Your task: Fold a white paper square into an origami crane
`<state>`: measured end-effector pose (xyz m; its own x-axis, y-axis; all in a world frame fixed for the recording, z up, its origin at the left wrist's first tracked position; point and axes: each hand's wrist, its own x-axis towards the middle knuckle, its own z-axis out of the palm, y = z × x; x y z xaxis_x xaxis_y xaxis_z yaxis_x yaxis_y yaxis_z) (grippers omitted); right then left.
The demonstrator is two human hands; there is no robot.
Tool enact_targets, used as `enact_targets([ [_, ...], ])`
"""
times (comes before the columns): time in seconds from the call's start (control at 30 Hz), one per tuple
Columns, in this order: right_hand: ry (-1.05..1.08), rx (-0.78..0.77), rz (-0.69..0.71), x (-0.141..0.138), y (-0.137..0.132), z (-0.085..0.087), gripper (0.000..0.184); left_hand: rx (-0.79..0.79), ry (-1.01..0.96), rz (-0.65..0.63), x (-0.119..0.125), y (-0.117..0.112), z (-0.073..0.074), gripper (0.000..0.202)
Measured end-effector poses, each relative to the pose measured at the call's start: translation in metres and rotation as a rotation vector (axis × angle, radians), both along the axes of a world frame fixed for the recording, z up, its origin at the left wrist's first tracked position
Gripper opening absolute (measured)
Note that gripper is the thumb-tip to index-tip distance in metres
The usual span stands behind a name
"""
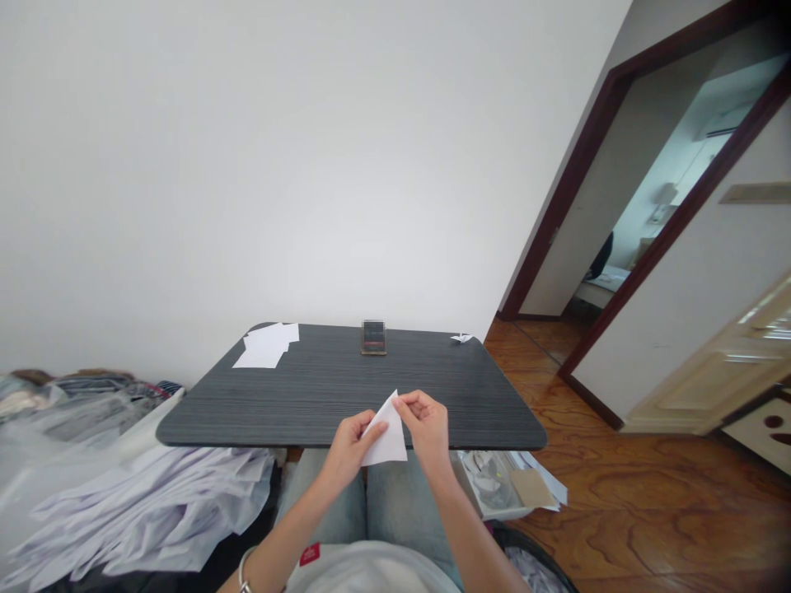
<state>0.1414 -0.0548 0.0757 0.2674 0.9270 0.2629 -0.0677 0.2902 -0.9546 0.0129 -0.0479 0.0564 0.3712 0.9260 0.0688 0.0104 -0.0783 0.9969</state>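
Observation:
A folded piece of white paper (389, 442) with a pointed top is held up at the near edge of the dark table (321, 395). My left hand (353, 441) grips its left side, thumb lying on the front of the sheet. My right hand (425, 417) pinches the paper near its upper point between thumb and fingers. Several white sheets (265, 344) lie overlapping at the table's far left. At the far right corner sits a small folded white paper piece (461, 338).
A phone (374, 338) leans upright at the table's back, near the wall. Below to the left lies a heap of white bundles (154, 511). An open bin (494, 486) with odds and ends stands below right, on the wooden floor (643, 502).

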Motion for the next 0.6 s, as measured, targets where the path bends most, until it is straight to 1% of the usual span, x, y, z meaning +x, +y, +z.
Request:
enact_targets([
  [0.17, 0.065, 0.014, 0.002, -0.0004, 0.0003, 0.0023, 0.019, 0.049, 0.041, 0.011, -0.0006, 0.0002, -0.0002, 0.037],
  [0.27, 0.068, 0.001, 0.036, -0.0002, 0.0017, 0.0038, 0.026, 0.104, 0.085, 0.037, -0.0007, -0.0001, 0.0001, 0.037],
  [0.4, 0.012, 0.010, 0.034, -0.0002, 0.0035, 0.0044, 0.017, 0.135, 0.110, 0.055, -0.0002, -0.0010, 0.0012, 0.036],
  [0.6, 0.046, 0.005, 0.033, -0.0003, 0.0037, 0.0040, 0.014, 0.154, 0.136, 0.049, -0.0003, -0.0009, 0.0018, 0.035],
])
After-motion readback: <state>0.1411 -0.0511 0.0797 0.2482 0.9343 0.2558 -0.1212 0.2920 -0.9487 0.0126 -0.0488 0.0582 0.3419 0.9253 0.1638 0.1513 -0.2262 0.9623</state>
